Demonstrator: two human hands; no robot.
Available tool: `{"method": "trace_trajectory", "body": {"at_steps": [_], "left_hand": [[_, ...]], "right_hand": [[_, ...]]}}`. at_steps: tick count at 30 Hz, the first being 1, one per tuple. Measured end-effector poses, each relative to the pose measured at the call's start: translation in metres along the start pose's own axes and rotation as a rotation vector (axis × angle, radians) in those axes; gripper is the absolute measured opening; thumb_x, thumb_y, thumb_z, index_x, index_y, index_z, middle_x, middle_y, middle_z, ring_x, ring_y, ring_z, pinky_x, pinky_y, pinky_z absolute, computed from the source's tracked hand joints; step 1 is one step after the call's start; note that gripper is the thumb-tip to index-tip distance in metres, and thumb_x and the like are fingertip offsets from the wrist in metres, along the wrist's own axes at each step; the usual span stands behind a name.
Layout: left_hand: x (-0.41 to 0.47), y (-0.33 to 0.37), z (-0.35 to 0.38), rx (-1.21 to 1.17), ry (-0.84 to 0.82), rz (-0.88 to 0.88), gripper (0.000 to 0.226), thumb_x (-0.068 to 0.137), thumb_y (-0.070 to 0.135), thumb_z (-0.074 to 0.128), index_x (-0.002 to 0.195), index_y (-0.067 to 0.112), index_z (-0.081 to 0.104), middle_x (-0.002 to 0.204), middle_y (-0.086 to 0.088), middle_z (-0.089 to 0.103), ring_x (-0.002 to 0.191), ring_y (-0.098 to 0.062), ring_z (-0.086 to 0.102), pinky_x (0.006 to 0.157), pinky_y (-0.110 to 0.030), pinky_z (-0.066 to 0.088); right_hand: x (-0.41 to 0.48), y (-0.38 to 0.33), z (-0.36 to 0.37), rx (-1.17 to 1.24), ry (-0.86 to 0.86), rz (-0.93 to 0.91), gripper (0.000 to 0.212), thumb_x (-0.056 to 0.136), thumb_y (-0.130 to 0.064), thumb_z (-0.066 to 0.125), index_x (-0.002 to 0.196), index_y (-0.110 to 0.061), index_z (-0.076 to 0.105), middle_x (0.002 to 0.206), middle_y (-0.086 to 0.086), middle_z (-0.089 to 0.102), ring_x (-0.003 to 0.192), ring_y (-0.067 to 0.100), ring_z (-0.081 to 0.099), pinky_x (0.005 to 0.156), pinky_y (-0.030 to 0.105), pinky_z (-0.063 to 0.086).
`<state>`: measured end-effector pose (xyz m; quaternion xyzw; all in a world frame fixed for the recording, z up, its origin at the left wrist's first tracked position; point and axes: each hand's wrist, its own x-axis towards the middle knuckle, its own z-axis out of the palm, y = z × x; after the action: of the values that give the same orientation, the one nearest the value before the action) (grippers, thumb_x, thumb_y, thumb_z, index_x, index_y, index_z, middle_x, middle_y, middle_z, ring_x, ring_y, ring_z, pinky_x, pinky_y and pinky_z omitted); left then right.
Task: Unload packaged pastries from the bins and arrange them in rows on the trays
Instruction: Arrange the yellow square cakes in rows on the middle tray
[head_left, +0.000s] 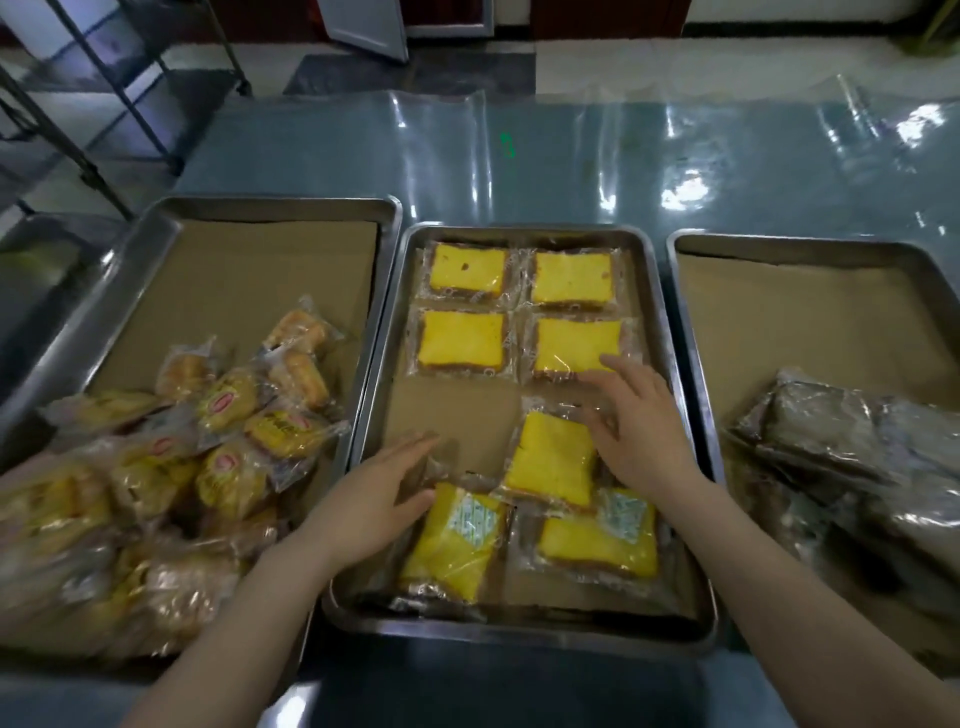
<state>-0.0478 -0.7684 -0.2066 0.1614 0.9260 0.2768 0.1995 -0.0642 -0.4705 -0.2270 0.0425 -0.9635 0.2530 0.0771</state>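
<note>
Resting in middle shallow steel tray (363, 415): clear-wrapped yellow cake slices (462, 340), four squared in two far rows, three loose nearer. Left hand (374, 499) fingers straight, released, touching near-left packet (457, 551); right hand (644, 431) fingers spread, released, over tilted packet (550, 460)

Three trays sit side by side on the table (571, 156): bun packets (208, 441) in the left tray (171, 213), cake packets (519, 322) in the middle tray (519, 636), wrapped packs (857, 447) in the right tray (810, 244).

Spread over the blue-grey table (571, 156), a glossy clear plastic sheet (779, 150); beyond the table's far-left corner, a dark metal rack (104, 104); past its far edge, a grey panel (363, 26).
</note>
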Motion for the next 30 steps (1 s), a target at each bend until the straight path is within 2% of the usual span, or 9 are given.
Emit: {"method": "trace_trajectory", "body": {"at_steps": [3,6,9,12,16,22,25,28,30], "left_hand": [[-0.020,0.010,0.008,-0.071,0.042,0.059,0.040,0.094,0.015,0.053,0.129,0.034,0.052,0.136,0.018,0.043,0.125,0.003,0.038,0.098,-0.002,0.021],[-0.034,0.017,0.020,-0.176,-0.139,0.088,0.034,0.097,0.013,0.045,0.124,0.031,0.057,0.133,0.019,0.045,0.126,0.003,0.039,0.093,0.003,0.020],[-0.036,0.009,0.027,-0.125,-0.224,0.122,0.048,0.097,0.042,0.043,0.143,0.037,0.031,0.150,0.019,0.019,0.135,0.006,0.013,0.100,0.000,0.008],[-0.034,0.002,0.034,0.163,-0.295,0.114,0.078,0.088,0.062,0.041,0.148,0.038,-0.003,0.150,0.012,-0.027,0.137,-0.009,-0.023,0.114,-0.029,-0.007],[-0.024,0.001,0.046,0.309,-0.200,0.116,0.100,0.081,0.063,0.053,0.144,0.037,-0.019,0.142,0.008,-0.041,0.132,-0.012,-0.034,0.112,-0.033,-0.012],[-0.022,-0.006,0.046,0.238,0.079,0.170,0.072,0.090,0.028,0.058,0.147,0.036,0.015,0.156,0.009,0.004,0.143,-0.013,0.010,0.116,-0.032,0.015],[-0.027,-0.001,0.034,-0.056,0.277,0.097,0.051,0.085,0.018,0.063,0.125,0.043,0.044,0.123,0.011,0.057,0.100,0.001,0.057,0.084,-0.023,0.050],[-0.021,0.003,0.015,-0.458,0.551,-0.017,0.033,0.086,0.010,0.059,0.097,0.040,0.050,0.086,0.011,0.058,0.071,0.006,0.056,0.059,-0.015,0.046],[-0.010,0.004,0.003,-0.720,0.658,-0.078,0.025,0.089,0.009,0.054,0.097,0.033,0.050,0.085,0.005,0.055,0.065,0.006,0.055,0.055,-0.016,0.044]], "right_hand": [[-0.036,-0.011,0.000,0.177,-0.227,-0.028,0.031,0.095,-0.022,0.053,0.125,-0.025,0.059,0.139,-0.007,0.047,0.133,0.015,0.038,0.111,0.033,0.030],[-0.058,-0.017,0.001,0.213,-0.328,0.028,0.036,0.098,-0.034,0.045,0.132,-0.029,0.053,0.147,-0.009,0.037,0.139,0.010,0.027,0.111,0.023,0.019],[-0.072,-0.021,0.001,0.100,-0.369,0.059,0.051,0.094,-0.052,0.040,0.141,-0.033,0.040,0.155,-0.011,0.023,0.144,0.010,0.012,0.116,0.031,0.016],[-0.080,-0.030,0.000,0.008,-0.373,0.108,0.070,0.084,-0.068,0.036,0.144,-0.032,0.032,0.157,-0.009,0.016,0.145,0.012,0.007,0.117,0.039,0.016],[-0.089,-0.035,-0.002,0.015,-0.393,0.161,0.084,0.077,-0.070,0.053,0.147,-0.035,0.024,0.158,-0.011,0.008,0.145,0.011,0.000,0.118,0.042,0.015],[-0.083,-0.045,0.001,-0.045,-0.247,0.194,0.054,0.088,-0.041,0.055,0.139,-0.025,0.046,0.147,0.002,0.042,0.135,0.019,0.036,0.107,0.032,0.034],[-0.075,-0.050,-0.007,0.057,-0.116,0.240,0.037,0.089,-0.029,0.053,0.125,-0.027,0.059,0.102,-0.005,0.066,0.085,0.009,0.059,0.068,0.022,0.045],[-0.065,-0.049,-0.016,0.167,0.014,0.286,0.027,0.090,-0.024,0.055,0.117,-0.026,0.061,0.069,-0.015,0.060,0.061,0.002,0.055,0.048,0.012,0.036],[-0.058,-0.048,-0.021,0.210,0.108,0.334,0.024,0.092,-0.023,0.055,0.115,-0.028,0.055,0.061,-0.014,0.056,0.054,-0.002,0.054,0.043,0.013,0.036]]}}
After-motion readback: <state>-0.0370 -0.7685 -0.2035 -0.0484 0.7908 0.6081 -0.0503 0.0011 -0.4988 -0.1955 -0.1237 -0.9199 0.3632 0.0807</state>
